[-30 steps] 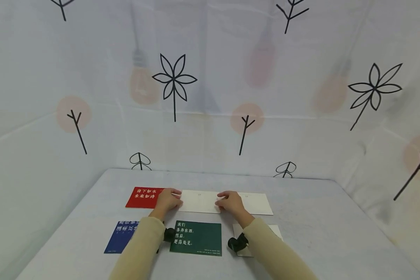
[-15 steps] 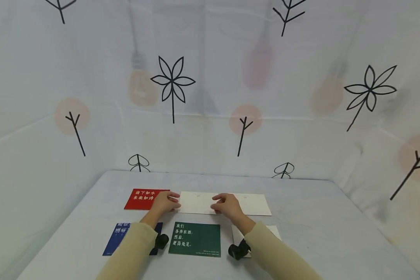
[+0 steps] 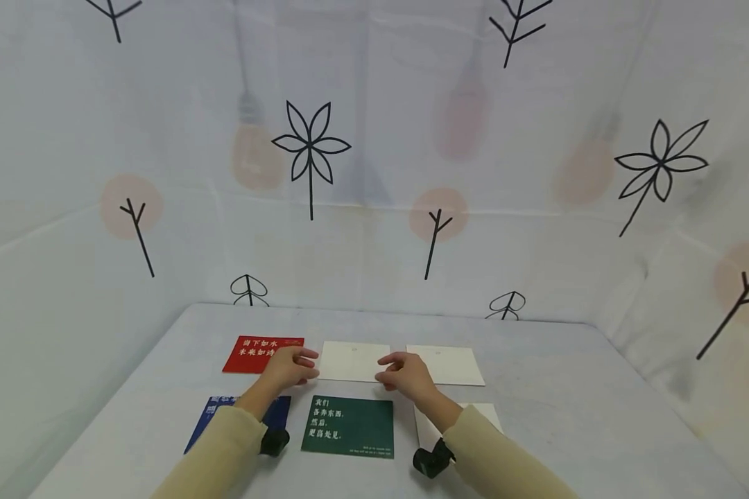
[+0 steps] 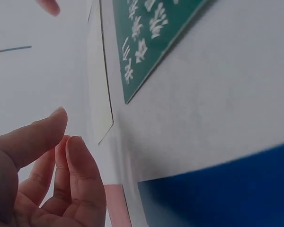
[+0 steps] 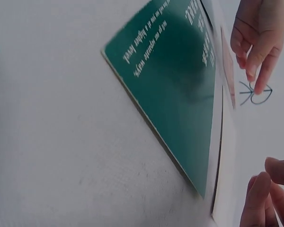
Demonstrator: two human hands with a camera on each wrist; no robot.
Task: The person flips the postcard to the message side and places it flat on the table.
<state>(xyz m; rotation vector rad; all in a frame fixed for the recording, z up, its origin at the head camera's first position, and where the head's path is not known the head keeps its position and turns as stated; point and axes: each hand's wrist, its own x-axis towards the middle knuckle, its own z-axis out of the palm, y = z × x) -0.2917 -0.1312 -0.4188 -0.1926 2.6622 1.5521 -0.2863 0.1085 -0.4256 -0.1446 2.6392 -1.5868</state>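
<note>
My left hand [image 3: 285,369], fingers loosely bent, hovers over the right part of a red card [image 3: 256,352] with white lettering. Its fingertips are just left of the middle white card [image 3: 351,361], and in the left wrist view its thumb and fingers [image 4: 83,161] hold nothing. My right hand [image 3: 410,376] is loosely curled at that card's right end, overlapping its lower right corner in the head view. In the right wrist view nothing shows between the right thumb and fingers [image 5: 256,201]. A second white card [image 3: 452,364] lies partly behind the right hand.
Nearer me lie a blue card [image 3: 277,416], partly under the left forearm, a green card [image 3: 349,426] with white lettering, and a pale card [image 3: 483,414] half hidden by the right sleeve. Black wrist cameras [image 3: 433,459] hang below the sleeves. Printed white cloth [image 3: 362,256] walls the table.
My left hand has drawn back left and slightly toward me, away from the middle white card. My right hand has shifted slightly left and nearer, showing more of the gap between the white cards.
</note>
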